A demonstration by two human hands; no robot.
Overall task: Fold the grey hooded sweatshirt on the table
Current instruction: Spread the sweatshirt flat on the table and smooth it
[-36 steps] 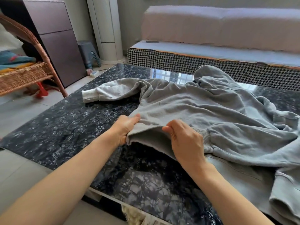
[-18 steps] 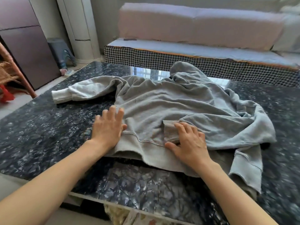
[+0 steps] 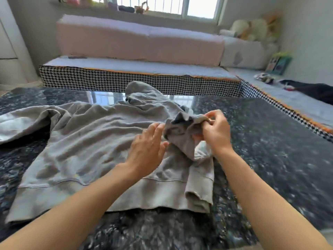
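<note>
The grey hooded sweatshirt [image 3: 90, 141] lies spread on the dark marble table [image 3: 270, 150], hem toward me, hood [image 3: 140, 92] at the far side. One sleeve stretches off to the left [image 3: 21, 123]. My right hand [image 3: 214, 130] grips the bunched right sleeve [image 3: 183, 130] and holds it lifted above the body of the garment. My left hand [image 3: 147, 148] hovers with straight fingers over the sweatshirt, fingertips touching the raised sleeve. The frame is blurred by motion.
A low bench with a houndstooth edge [image 3: 140, 78] and pink cushions [image 3: 137, 42] runs behind the table and along the right side. Dark cloth [image 3: 313, 89] lies on the bench at right. Soft toys [image 3: 252, 29] sit in the far corner.
Both hands left the hem area. My right hand has picked up the right sleeve and raised it; my left hand has moved right toward it. The view has shifted to the right.
</note>
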